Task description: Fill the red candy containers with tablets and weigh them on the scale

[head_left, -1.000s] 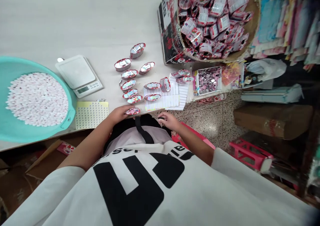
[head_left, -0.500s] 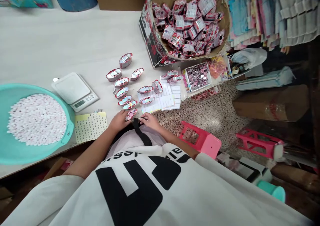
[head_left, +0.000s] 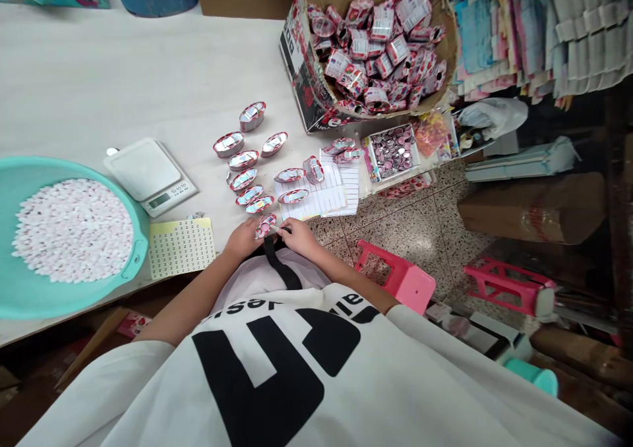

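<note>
In the head view, the left hand point(head_left: 242, 239) grips a red packet point(head_left: 266, 225); just beside it, the right hand point(head_left: 299, 238) pinches a thin dark tool point(head_left: 285, 229) by the packet's edge; similar packets point(head_left: 260, 204) stand beyond both hands

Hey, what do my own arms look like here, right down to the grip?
Loose white sleeves reach about the elbows, on a white shirt with bold black print. The forearms below are bare; left grip and right grip wear no gloves.

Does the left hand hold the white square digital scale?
No, the left hand holds a red-pink oval pack; the scale stands on the white table.
</note>
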Demonstrator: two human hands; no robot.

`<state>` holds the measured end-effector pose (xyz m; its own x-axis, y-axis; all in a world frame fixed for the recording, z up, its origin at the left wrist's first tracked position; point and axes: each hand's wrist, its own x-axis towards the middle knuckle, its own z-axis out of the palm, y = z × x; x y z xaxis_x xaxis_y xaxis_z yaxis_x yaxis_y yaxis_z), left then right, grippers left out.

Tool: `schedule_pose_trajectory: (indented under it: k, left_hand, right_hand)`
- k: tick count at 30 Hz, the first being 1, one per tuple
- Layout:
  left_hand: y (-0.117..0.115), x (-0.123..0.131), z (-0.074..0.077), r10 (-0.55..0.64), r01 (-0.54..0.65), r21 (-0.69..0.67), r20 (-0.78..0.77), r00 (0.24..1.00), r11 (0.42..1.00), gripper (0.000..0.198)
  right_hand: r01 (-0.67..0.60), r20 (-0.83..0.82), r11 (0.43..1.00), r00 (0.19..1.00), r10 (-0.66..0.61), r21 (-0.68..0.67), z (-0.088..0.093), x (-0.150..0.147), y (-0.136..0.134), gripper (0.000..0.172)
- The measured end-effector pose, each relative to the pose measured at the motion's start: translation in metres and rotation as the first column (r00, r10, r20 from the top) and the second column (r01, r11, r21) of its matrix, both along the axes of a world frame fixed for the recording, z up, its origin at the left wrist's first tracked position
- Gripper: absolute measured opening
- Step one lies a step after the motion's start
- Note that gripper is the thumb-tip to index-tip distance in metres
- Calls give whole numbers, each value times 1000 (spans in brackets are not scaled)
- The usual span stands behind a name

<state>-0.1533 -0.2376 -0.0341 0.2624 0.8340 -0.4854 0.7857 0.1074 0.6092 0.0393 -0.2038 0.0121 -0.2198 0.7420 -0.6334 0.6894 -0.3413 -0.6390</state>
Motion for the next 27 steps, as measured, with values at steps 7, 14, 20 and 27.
schedule_pose_trajectory:
  k: [7, 14, 20, 27]
  left_hand:
    - [-1, 0, -1, 0, 0, 2, 20, 1000, 1000, 63]
    - [-1, -1, -4, 20, -20, 5, 35, 999, 1000, 64]
    - [1, 1, -7, 31, -32, 2, 44, 999, 999, 61]
    - [0, 3, -11, 24, -24, 0, 1, 1000, 1000, 58]
  right_hand:
    - [-58, 32, 998, 998, 58, -2, 2, 1, 1, 2]
    - [-90, 76, 996, 993, 89, 15, 5, -1, 2, 4]
    - [-123, 94, 992, 988, 124, -24, -2, -1, 6, 9]
    - [-152, 46, 987, 987, 155, -55, -10, 3, 12, 11]
